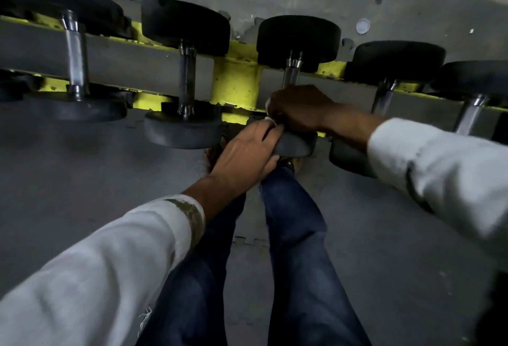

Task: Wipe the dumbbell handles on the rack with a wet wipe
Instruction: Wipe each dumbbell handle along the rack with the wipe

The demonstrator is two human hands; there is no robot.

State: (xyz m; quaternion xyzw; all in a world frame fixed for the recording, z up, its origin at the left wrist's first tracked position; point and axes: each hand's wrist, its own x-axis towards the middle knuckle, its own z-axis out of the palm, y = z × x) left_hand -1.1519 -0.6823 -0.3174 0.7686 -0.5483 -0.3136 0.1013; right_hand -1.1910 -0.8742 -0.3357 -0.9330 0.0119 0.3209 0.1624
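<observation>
Nearest: legs in blue jeans, a white sleeve on each arm. Left hand gripped the near rubber head of the middle dumbbell, fingers curled over its edge. Just beyond, right hand was closed round that dumbbell's handle, with the white wet wipe showing at the edge of the fist. The dumbbell lay across the yellow rack, other dumbbells on both sides.
</observation>
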